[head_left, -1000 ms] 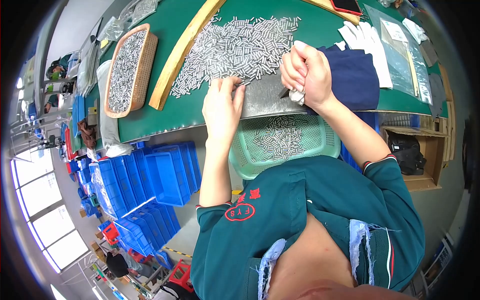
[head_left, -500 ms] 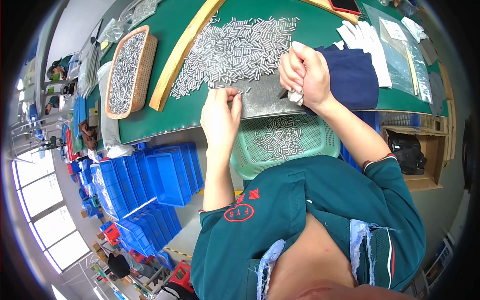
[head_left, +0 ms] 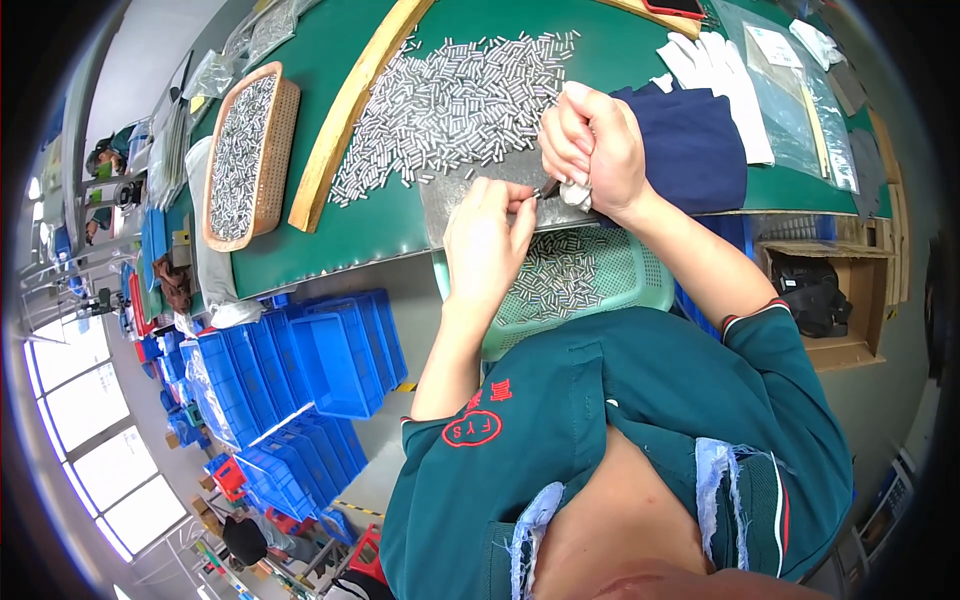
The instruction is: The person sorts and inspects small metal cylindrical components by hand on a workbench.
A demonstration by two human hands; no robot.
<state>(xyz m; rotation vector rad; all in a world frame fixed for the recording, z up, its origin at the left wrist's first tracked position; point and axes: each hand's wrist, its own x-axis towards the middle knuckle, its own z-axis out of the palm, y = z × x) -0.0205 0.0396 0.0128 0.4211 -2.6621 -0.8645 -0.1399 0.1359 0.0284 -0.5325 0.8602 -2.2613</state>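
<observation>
"Quick, hands?"

"My left hand (head_left: 485,228): thumb and forefinger pinched close at the table's front edge. Might be a pin at the tips; too small and dark to tell. My right hand (head_left: 602,150): fist wrapped round a white-wrapped handle (head_left: 575,196), with a dark tip (head_left: 548,187) poking out right by the left fingertips."

"And the pins?"

"Loose heap of metal pins (head_left: 470,100) on the green tabletop, spilling to the rim of the grey metal plate (head_left: 436,205). A couple of strays lie on the plate. More in the green basket (head_left: 655,280) under the table edge, and plenty in the tan basket (head_left: 285,140), left past the wooden strip (head_left: 350,125)."

"Risks?"

"Main one: my bare left fingertips sit right beside that dark tip. If the right fist slipped on the wrapping, I'd reckon it could nick them. Can't see how sharp it is."

"Others?"

"A loose pinch could drop a small pin. Green basket's right below, so probably a catch, but a bounce off the rim would mean floor. Also, nudging the heap with my knuckles might roll strays across the plate and over the edge."

"Gloves?"

"White gloves (head_left: 715,80), lying past the navy cloth (head_left: 690,150). Not on me."
</observation>
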